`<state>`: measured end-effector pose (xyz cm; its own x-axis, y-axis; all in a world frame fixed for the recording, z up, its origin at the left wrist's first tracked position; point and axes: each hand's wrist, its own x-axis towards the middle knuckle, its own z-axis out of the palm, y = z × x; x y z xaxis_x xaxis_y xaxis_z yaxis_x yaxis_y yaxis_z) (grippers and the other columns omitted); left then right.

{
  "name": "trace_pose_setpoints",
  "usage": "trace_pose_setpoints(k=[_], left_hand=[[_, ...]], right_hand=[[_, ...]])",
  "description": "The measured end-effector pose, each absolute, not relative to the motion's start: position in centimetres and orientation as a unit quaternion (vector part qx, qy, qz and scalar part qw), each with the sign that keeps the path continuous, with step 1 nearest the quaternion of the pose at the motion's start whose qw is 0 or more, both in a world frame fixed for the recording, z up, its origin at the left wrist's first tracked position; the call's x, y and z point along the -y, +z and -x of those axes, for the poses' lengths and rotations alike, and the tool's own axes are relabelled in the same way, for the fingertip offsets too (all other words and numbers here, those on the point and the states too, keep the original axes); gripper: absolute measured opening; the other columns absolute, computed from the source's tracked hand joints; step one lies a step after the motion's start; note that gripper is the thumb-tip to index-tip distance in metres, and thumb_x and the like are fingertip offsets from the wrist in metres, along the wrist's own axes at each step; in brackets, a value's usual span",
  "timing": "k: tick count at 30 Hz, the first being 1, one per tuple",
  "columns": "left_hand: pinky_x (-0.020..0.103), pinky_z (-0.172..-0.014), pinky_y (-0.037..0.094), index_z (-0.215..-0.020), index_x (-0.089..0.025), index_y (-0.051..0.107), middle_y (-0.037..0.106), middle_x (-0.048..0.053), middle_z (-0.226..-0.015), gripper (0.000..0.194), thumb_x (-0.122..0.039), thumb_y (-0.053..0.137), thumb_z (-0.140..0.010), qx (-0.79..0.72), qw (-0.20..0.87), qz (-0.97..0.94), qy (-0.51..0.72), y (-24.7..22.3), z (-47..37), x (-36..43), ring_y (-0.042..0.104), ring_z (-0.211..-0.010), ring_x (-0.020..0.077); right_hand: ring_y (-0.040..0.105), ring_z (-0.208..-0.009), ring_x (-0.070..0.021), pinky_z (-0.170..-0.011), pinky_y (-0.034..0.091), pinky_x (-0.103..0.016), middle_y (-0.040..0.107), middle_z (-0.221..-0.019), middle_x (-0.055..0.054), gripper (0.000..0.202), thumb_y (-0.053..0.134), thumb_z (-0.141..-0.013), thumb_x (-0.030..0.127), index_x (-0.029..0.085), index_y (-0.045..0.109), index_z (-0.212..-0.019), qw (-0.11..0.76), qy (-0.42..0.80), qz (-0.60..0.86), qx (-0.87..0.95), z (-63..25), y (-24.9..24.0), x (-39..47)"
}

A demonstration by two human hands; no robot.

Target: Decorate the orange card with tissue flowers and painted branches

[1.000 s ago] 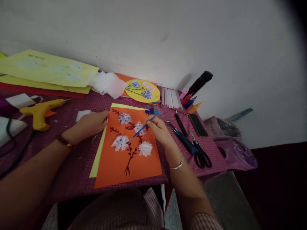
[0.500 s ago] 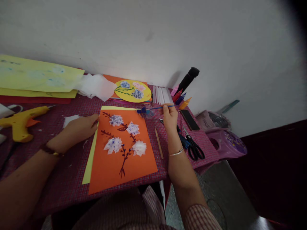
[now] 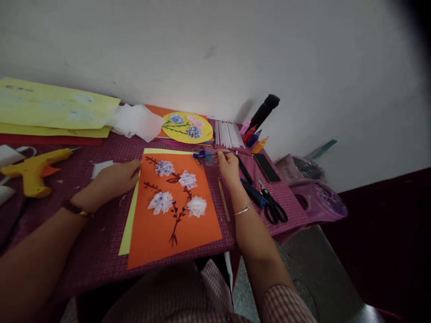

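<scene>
Right hand [image 3: 229, 168]: grip clamped on a thin blue paintbrush [image 3: 215, 154], held by the far right corner of a rectangular orange paper sheet [image 3: 198, 229]. Brush long axis runs left-right, roughly along the sheet's far edge; bristle end points left, at a clear plastic palette with blue paint [image 3: 207, 160]. Can't tell if bristles touch paint. Left hand [image 3: 123, 176] is at the sheet's left edge near its far corner; can't tell whether that grip is closed on paper. Sheet lies flat on the tabletop [image 3: 97, 242], over a pale yellow paper sheet [image 3: 127, 237], long axis running away from the person. Its dark painted stem [image 3: 174, 229] has its foot toward the person, four crumpled white-and-purple flowers on the branches.
</scene>
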<state>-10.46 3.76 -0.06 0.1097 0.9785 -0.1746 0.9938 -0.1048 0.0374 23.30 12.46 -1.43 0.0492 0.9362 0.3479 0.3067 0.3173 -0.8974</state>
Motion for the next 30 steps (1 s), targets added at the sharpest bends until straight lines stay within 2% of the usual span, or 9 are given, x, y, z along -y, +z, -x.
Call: trace_pose_setpoints(k=[6, 13, 22, 27, 30], left_hand=[[0.037, -0.068, 0.044, -0.113, -0.016, 0.056, 0.075, 0.018, -0.097, 0.036, -0.032, 0.028, -0.096, -0.669, 0.07, -0.738, -0.049, -0.3, 10.4, -3.8, 0.072, -0.087, 0.0325], [0.034, -0.067, 0.044, -0.109, -0.019, 0.057, 0.076, 0.014, -0.098, 0.033, -0.032, 0.03, -0.096, -0.674, 0.06, -0.735, -0.039, -0.4, 10.3, -3.8, 0.073, -0.089, 0.0285], [0.035, -0.066, 0.043, -0.111, -0.018, 0.057, 0.076, 0.015, -0.097, 0.035, -0.031, 0.029, -0.095, -0.676, 0.059, -0.733, -0.044, -0.7, 10.4, -3.9, 0.073, -0.088, 0.031], [0.036, -0.067, 0.044, -0.112, -0.018, 0.058, 0.076, 0.016, -0.097, 0.036, -0.035, 0.03, -0.095, -0.676, 0.068, -0.732, -0.04, -0.7, 10.4, -3.9, 0.073, -0.088, 0.0322], [0.037, -0.068, 0.045, -0.113, -0.019, 0.058, 0.076, 0.016, -0.099, 0.037, -0.034, 0.031, -0.095, -0.677, 0.071, -0.732, -0.033, -0.6, 10.4, -3.9, 0.073, -0.088, 0.0325]], right_hand=[[0.064, -0.061, -0.0159, -0.062, 0.051, -0.029, 0.073, -0.072, -0.003, 0.032, 0.058, -0.087, 0.048, 0.017, 0.066, -0.087, 0.514, 0.311, 0.504, 0.621, -23.4, -1.2, -12.3], [0.063, -0.058, -0.0145, -0.063, 0.053, -0.03, 0.067, -0.063, 0.002, 0.032, 0.058, -0.091, 0.052, 0.022, 0.062, -0.082, 0.571, 0.388, 0.428, 0.583, -21.7, 0.9, -9.6], [0.063, -0.057, -0.0149, -0.059, 0.05, -0.029, 0.066, -0.061, 0.001, 0.044, 0.059, -0.089, 0.065, 0.023, 0.061, -0.079, 0.42, 0.465, 0.371, 0.686, -18.1, 1.1, -5.5], [0.063, -0.059, -0.0147, -0.06, 0.052, -0.03, 0.068, -0.066, 0.0, 0.043, 0.058, -0.09, 0.065, 0.023, 0.062, -0.081, 0.463, 0.459, 0.364, 0.665, -18.4, 1.5, -5.6], [0.063, -0.059, -0.0148, -0.061, 0.052, -0.03, 0.068, -0.067, 0.0, 0.045, 0.058, -0.089, 0.066, 0.023, 0.062, -0.08, 0.438, 0.467, 0.362, 0.677, -18.5, 1.5, -5.5]])
